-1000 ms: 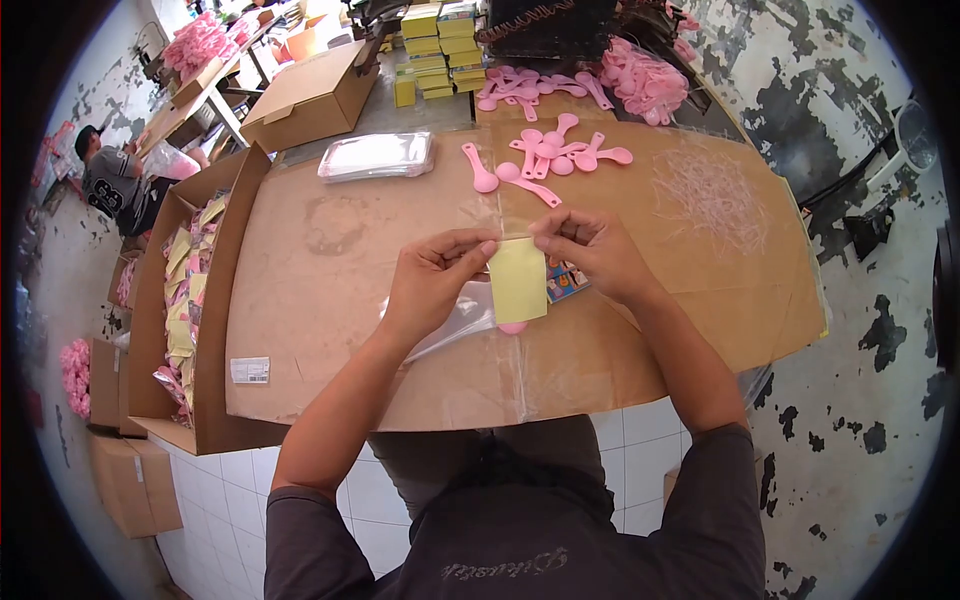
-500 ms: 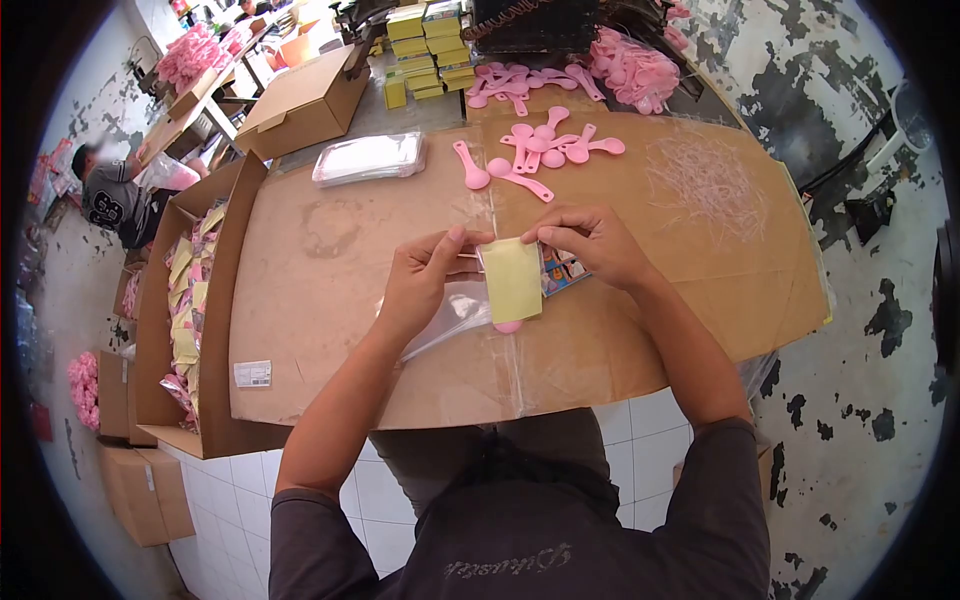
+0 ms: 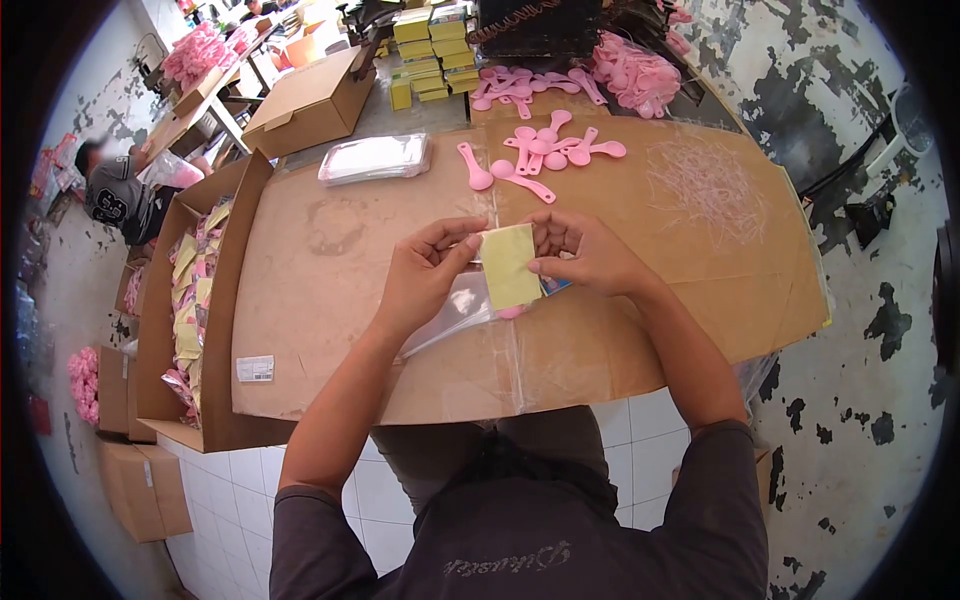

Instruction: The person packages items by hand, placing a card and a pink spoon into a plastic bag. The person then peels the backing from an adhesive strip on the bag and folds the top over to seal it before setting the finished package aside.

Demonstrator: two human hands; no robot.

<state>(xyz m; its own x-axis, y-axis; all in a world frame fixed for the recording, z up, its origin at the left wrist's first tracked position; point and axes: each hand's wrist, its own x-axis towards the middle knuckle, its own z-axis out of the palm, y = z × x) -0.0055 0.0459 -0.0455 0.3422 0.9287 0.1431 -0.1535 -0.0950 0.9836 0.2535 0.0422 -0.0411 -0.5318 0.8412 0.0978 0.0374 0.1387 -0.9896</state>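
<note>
A yellow card is held upright over the middle of the cardboard-covered table. My left hand pinches its left edge between thumb and fingers. On the opposite edge, my right hand grips the card with the thumb in front and fingers curled behind. A clear plastic bag lies under the card and my left hand. Below the card's lower edge, the pink end of a mostly hidden item peeks out. Part of a blue printed card shows beside my right thumb.
Pink scoops lie beyond my hands, near a stack of clear bags. Thin plastic strands are heaped at right. A long carton of packed pieces stands left. Yellow card stacks are behind; a person sits far left.
The yellow card has risen slightly. My right hand has shifted from the card's top corner down to its right edge, and less of the blue printed card shows.
</note>
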